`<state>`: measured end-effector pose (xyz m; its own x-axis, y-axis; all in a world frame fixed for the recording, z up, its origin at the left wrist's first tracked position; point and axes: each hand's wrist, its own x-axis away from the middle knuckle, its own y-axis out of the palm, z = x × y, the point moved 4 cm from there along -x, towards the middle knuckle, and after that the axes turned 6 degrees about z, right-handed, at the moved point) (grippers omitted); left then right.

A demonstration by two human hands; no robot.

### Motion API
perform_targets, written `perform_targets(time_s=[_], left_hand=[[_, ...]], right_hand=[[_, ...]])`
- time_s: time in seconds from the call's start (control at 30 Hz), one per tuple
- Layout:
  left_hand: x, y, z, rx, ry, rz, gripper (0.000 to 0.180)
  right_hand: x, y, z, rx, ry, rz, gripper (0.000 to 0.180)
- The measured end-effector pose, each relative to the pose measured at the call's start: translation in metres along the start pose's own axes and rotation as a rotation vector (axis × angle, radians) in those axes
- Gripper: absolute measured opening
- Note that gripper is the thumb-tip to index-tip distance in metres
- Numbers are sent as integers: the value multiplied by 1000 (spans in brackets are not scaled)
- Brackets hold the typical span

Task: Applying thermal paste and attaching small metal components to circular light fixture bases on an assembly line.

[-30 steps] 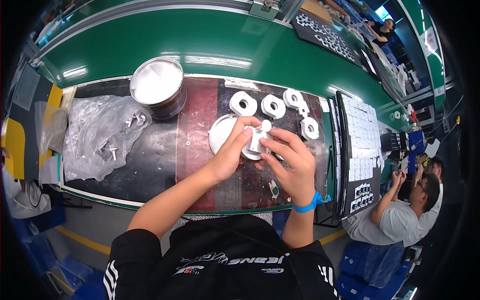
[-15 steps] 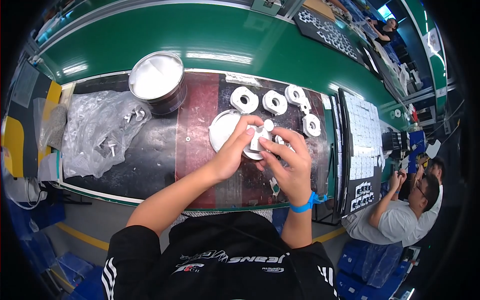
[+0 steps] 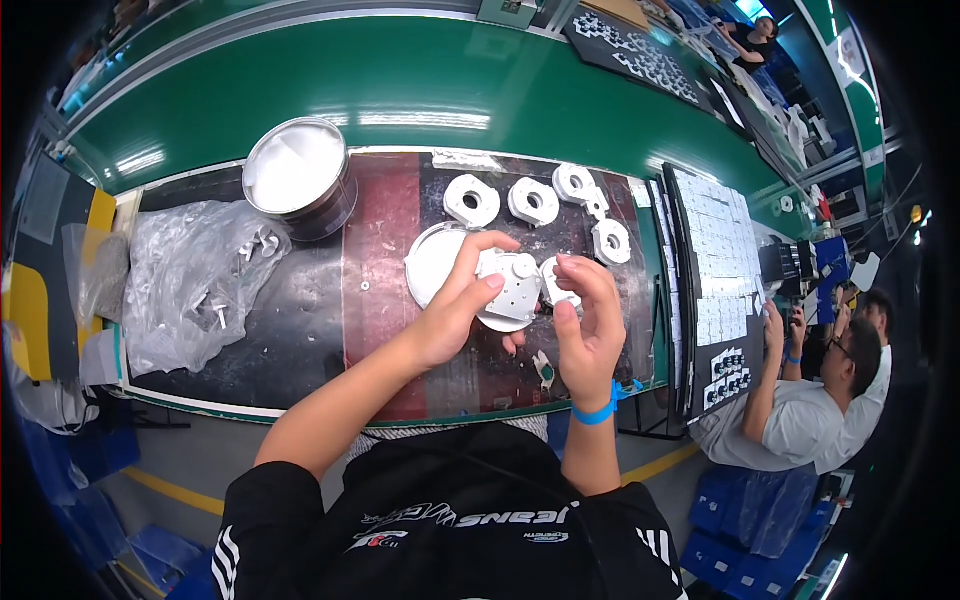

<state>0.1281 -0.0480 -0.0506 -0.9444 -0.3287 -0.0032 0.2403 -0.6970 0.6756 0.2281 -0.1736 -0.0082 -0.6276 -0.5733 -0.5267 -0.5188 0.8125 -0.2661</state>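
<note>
Left hand (image 3: 457, 312) grips white drilled bracket (image 3: 514, 288); right hand (image 3: 592, 328) half-curled, thumb apart from fingers; black T-shirt (image 3: 450, 565), white lettering (image 3: 513, 519).

My right hand (image 3: 593, 330) has come off the flat white plastic part with small holes and a round knob (image 3: 513, 290) — only my left hand (image 3: 455, 310) has it now. Part's been turned: holed face shows broadside, knob now seen against it. Right thumb and fingers spread just beside. Co-worker in a light grey T-shirt (image 3: 800, 430) moved too — one hand's now up by the tray-like black board (image 3: 698, 365).
</note>
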Motion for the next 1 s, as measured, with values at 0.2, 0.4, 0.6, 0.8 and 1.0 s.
perform_targets(time_s=[0.2, 0.4, 0.6, 0.8, 1.0], left_hand=[[0, -8, 4, -88, 8, 89, 45], [-30, -40, 34, -82, 72, 299, 48], [-146, -85, 72, -554, 304, 514, 63], [-233, -164, 69, -1283, 326, 842, 66], [-243, -177, 77, -1668, 166, 1020, 55]], right_hand=[[2, -9, 8, 38, -40, -12, 27], [13, -49, 37, 74, 93, 111, 21], [48, -73, 76, 242, 240, 271, 15], [36, -47, 61, 476, -52, -25, 45], [38, -48, 74, 473, 26, -1, 41]])
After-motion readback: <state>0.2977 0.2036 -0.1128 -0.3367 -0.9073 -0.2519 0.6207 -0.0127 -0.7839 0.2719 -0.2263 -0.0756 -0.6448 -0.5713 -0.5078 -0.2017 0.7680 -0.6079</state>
